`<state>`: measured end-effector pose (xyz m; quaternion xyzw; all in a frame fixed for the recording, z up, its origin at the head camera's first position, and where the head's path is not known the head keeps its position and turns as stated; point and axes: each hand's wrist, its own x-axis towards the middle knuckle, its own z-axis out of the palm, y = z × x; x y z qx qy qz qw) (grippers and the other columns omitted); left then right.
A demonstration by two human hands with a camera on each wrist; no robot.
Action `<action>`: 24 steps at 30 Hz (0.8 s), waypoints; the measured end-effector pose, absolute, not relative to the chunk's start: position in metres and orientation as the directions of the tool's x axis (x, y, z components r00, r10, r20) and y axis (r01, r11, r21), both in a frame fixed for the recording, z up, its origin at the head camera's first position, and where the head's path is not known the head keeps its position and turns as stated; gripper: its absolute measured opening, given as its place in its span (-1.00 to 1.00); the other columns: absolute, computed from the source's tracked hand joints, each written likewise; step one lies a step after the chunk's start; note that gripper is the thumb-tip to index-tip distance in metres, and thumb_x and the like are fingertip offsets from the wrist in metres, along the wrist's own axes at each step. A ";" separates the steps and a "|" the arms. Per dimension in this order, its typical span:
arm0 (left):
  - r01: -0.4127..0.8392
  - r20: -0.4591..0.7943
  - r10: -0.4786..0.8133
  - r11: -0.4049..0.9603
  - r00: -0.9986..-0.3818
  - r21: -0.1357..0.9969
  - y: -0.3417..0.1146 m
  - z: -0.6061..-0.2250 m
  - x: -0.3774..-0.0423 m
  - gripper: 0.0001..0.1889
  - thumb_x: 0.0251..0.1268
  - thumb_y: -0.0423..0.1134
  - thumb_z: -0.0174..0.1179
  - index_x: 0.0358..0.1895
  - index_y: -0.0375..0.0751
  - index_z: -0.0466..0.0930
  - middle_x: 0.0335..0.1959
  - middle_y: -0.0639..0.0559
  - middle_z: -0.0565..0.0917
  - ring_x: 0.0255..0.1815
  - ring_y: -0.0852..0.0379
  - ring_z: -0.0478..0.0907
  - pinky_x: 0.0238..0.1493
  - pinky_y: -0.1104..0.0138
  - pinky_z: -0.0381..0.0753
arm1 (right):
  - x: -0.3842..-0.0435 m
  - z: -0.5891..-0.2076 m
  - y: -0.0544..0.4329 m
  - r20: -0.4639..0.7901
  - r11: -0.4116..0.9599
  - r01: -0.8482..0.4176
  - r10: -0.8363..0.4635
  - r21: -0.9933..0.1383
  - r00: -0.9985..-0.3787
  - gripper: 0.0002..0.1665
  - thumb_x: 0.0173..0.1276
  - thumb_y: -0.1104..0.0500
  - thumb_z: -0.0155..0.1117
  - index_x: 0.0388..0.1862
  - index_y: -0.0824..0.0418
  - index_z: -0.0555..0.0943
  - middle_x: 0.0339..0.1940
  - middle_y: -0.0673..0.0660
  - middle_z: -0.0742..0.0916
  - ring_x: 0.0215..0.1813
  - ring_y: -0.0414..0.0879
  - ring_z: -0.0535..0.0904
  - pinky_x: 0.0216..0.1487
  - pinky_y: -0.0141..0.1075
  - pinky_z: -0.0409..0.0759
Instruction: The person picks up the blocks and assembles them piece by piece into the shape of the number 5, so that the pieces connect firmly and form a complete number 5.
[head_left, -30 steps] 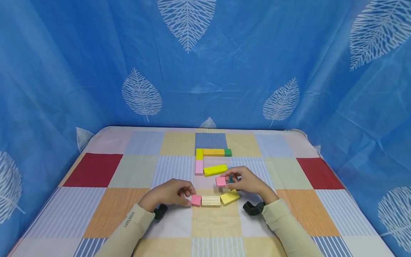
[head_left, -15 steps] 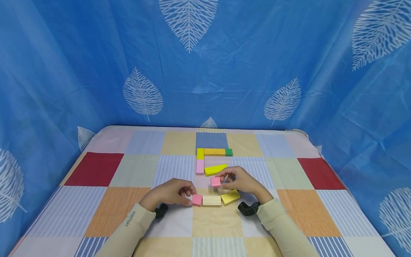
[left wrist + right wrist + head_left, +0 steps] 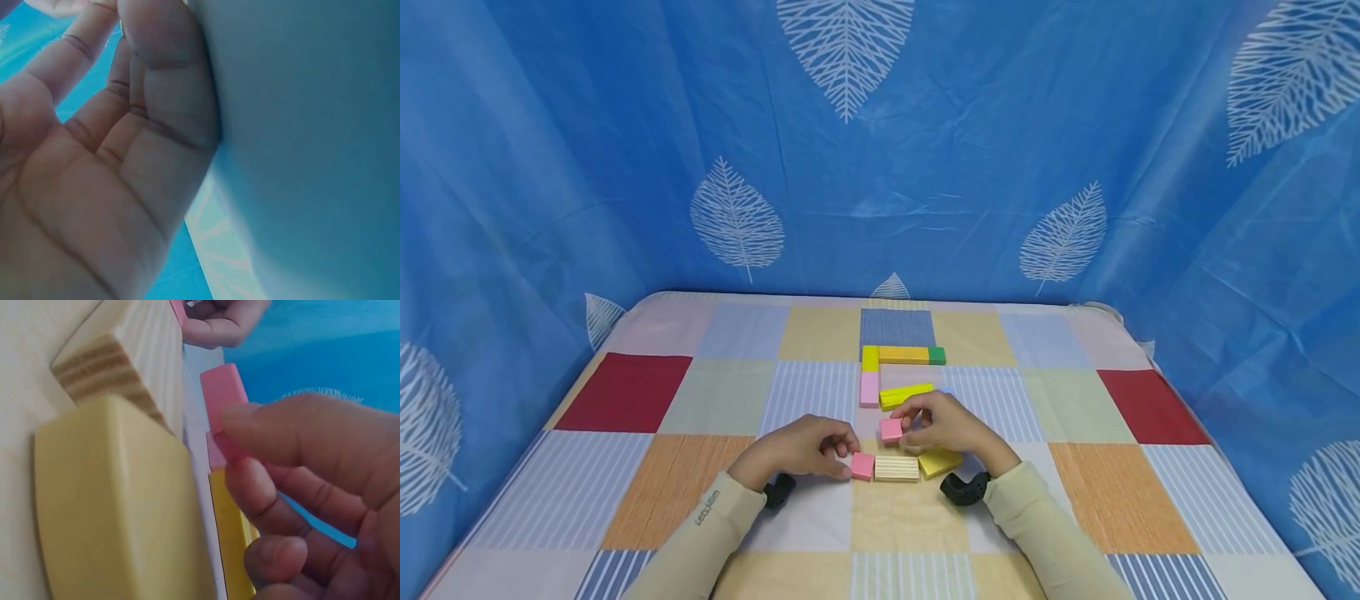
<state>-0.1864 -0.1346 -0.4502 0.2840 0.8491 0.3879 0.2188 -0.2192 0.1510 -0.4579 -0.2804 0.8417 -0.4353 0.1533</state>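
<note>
My right hand (image 3: 943,425) pinches a small pink block (image 3: 891,430) between thumb and fingertips, raised over the cloth; the right wrist view shows this pink block (image 3: 225,394) from close up. My left hand (image 3: 808,448) has thumb and forefinger at the left end of another pink block (image 3: 862,467) lying on the cloth. That block adjoins a striped natural-wood block (image 3: 897,468), and a slanted yellow block (image 3: 938,462) follows on its right, partly under my right hand. In the left wrist view my left hand (image 3: 106,162) has bent fingers, and the block is hidden.
Farther back, a yellow block (image 3: 870,358), a light pink block (image 3: 868,390), an orange block (image 3: 904,355) and a green block (image 3: 937,356) form a corner. A ridged yellow block (image 3: 906,396) lies behind my right hand, a bit of blue beside it. Blue curtains surround the patchwork-covered table.
My right hand has moved left with its pink block, which now hangs behind the gap between the resting pink block and the wood block. My left hand has stayed in place.
</note>
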 end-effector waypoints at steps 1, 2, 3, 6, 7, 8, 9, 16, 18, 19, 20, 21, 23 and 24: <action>0.313 -0.151 0.652 0.537 -0.743 0.783 -0.134 -0.450 -0.187 -0.78 0.29 -0.37 0.55 -0.12 -0.17 0.68 -0.36 0.15 0.53 -0.44 0.30 0.36 -0.32 0.42 0.39 | -0.219 -0.458 0.150 -0.020 0.470 -0.338 -0.606 -0.815 -0.796 -0.67 0.29 0.33 0.59 0.03 0.38 0.79 -0.30 -0.02 0.74 -0.39 -0.21 0.47 -0.28 -0.39 0.48; 0.315 -0.150 0.653 0.537 -0.742 0.783 -0.134 -0.450 -0.187 -0.78 0.29 -0.37 0.55 -0.12 -0.17 0.68 -0.36 0.15 0.53 -0.44 0.30 0.36 -0.32 0.42 0.39 | -0.219 -0.458 0.149 -0.025 0.479 -0.339 -0.606 -0.810 -0.795 -0.68 0.29 0.33 0.59 0.01 0.37 0.79 -0.31 -0.04 0.74 -0.39 -0.21 0.48 -0.28 -0.39 0.48; 0.317 -0.148 0.655 0.536 -0.741 0.782 -0.134 -0.450 -0.187 -0.78 0.29 -0.37 0.55 -0.13 -0.17 0.68 -0.36 0.15 0.53 -0.44 0.30 0.36 -0.32 0.42 0.39 | -0.219 -0.458 0.147 -0.031 0.487 -0.339 -0.605 -0.805 -0.795 -0.69 0.28 0.32 0.60 0.00 0.35 0.79 -0.32 -0.05 0.73 -0.38 -0.22 0.48 -0.28 -0.39 0.49; 0.321 -0.146 0.659 0.533 -0.738 0.782 -0.134 -0.450 -0.188 -0.79 0.29 -0.37 0.55 -0.13 -0.17 0.69 -0.37 0.15 0.53 -0.44 0.30 0.35 -0.32 0.42 0.39 | -0.218 -0.457 0.144 -0.045 0.508 -0.343 -0.605 -0.790 -0.795 -0.71 0.27 0.32 0.60 -0.04 0.33 0.79 -0.35 -0.07 0.71 -0.38 -0.22 0.47 -0.28 -0.38 0.48; 0.322 -0.146 0.660 0.533 -0.736 0.783 -0.134 -0.451 -0.189 -0.79 0.29 -0.36 0.55 -0.13 -0.17 0.69 -0.37 0.15 0.53 -0.44 0.30 0.35 -0.32 0.42 0.39 | -0.218 -0.456 0.144 -0.048 0.515 -0.345 -0.605 -0.784 -0.795 -0.72 0.27 0.31 0.61 -0.05 0.32 0.79 -0.36 -0.08 0.70 -0.38 -0.23 0.47 -0.28 -0.38 0.48; 0.322 -0.147 0.662 0.532 -0.735 0.783 -0.134 -0.451 -0.189 -0.79 0.29 -0.36 0.55 -0.13 -0.17 0.69 -0.37 0.15 0.53 -0.44 0.30 0.35 -0.31 0.42 0.39 | -0.218 -0.456 0.143 -0.051 0.523 -0.346 -0.603 -0.779 -0.796 -0.73 0.27 0.31 0.60 -0.06 0.32 0.79 -0.36 -0.08 0.70 -0.38 -0.23 0.47 -0.28 -0.38 0.48; 0.322 -0.147 0.663 0.531 -0.734 0.784 -0.134 -0.451 -0.189 -0.79 0.30 -0.36 0.55 -0.12 -0.17 0.69 -0.37 0.15 0.53 -0.44 0.30 0.35 -0.31 0.42 0.39 | -0.217 -0.456 0.142 -0.055 0.529 -0.345 -0.601 -0.775 -0.797 -0.73 0.27 0.32 0.60 -0.06 0.31 0.79 -0.36 -0.08 0.70 -0.37 -0.23 0.47 -0.27 -0.38 0.47; 0.332 -0.139 0.667 0.528 -0.732 0.782 -0.134 -0.452 -0.189 -0.78 0.29 -0.36 0.55 -0.13 -0.18 0.69 -0.38 0.16 0.53 -0.46 0.32 0.34 -0.32 0.43 0.39 | -0.217 -0.454 0.140 -0.078 0.554 -0.330 -0.588 -0.764 -0.805 -0.69 0.31 0.33 0.58 0.02 0.35 0.78 -0.36 -0.05 0.70 -0.36 -0.21 0.47 -0.27 -0.37 0.48; 0.338 -0.134 0.667 0.529 -0.733 0.778 -0.134 -0.452 -0.189 -0.78 0.29 -0.36 0.56 -0.13 -0.18 0.69 -0.38 0.16 0.53 -0.46 0.33 0.34 -0.32 0.43 0.39 | -0.217 -0.453 0.141 -0.078 0.554 -0.327 -0.585 -0.766 -0.807 -0.67 0.33 0.34 0.55 0.06 0.36 0.78 -0.35 -0.05 0.70 -0.38 -0.21 0.47 -0.28 -0.38 0.48; 0.339 -0.134 0.666 0.530 -0.734 0.777 -0.134 -0.452 -0.189 -0.78 0.29 -0.36 0.56 -0.13 -0.17 0.69 -0.38 0.17 0.53 -0.47 0.33 0.33 -0.32 0.43 0.39 | -0.216 -0.453 0.142 -0.075 0.552 -0.328 -0.585 -0.766 -0.808 -0.66 0.34 0.35 0.53 0.08 0.37 0.78 -0.34 -0.04 0.70 -0.40 -0.22 0.46 -0.29 -0.38 0.48; 0.339 -0.134 0.665 0.530 -0.734 0.777 -0.135 -0.452 -0.189 -0.78 0.29 -0.36 0.56 -0.13 -0.17 0.69 -0.38 0.16 0.53 -0.47 0.33 0.34 -0.32 0.43 0.39 | -0.216 -0.452 0.143 -0.073 0.549 -0.328 -0.585 -0.769 -0.808 -0.66 0.35 0.35 0.51 0.10 0.37 0.77 -0.33 -0.04 0.70 -0.41 -0.22 0.46 -0.30 -0.38 0.48; 0.336 -0.136 0.664 0.531 -0.735 0.778 -0.135 -0.452 -0.189 -0.78 0.29 -0.36 0.56 -0.13 -0.17 0.68 -0.38 0.16 0.53 -0.47 0.33 0.34 -0.33 0.43 0.39 | -0.216 -0.451 0.145 -0.068 0.545 -0.330 -0.586 -0.771 -0.807 -0.66 0.37 0.34 0.49 0.11 0.37 0.77 -0.32 -0.03 0.71 -0.43 -0.22 0.45 -0.31 -0.38 0.47; 0.328 -0.141 0.660 0.534 -0.738 0.779 -0.135 -0.451 -0.188 -0.78 0.29 -0.36 0.56 -0.13 -0.17 0.68 -0.37 0.16 0.53 -0.47 0.32 0.35 -0.33 0.42 0.40 | -0.216 -0.449 0.148 -0.061 0.534 -0.333 -0.590 -0.777 -0.805 -0.68 0.41 0.33 0.46 0.12 0.36 0.78 -0.28 -0.02 0.72 -0.43 -0.21 0.45 -0.33 -0.38 0.46; 0.324 -0.144 0.657 0.536 -0.740 0.779 -0.135 -0.451 -0.188 -0.78 0.29 -0.36 0.56 -0.13 -0.17 0.68 -0.37 0.16 0.53 -0.46 0.32 0.35 -0.33 0.42 0.40 | -0.216 -0.449 0.150 -0.054 0.526 -0.336 -0.593 -0.782 -0.803 -0.70 0.43 0.32 0.45 0.11 0.36 0.78 -0.26 -0.02 0.72 -0.42 -0.21 0.45 -0.33 -0.38 0.45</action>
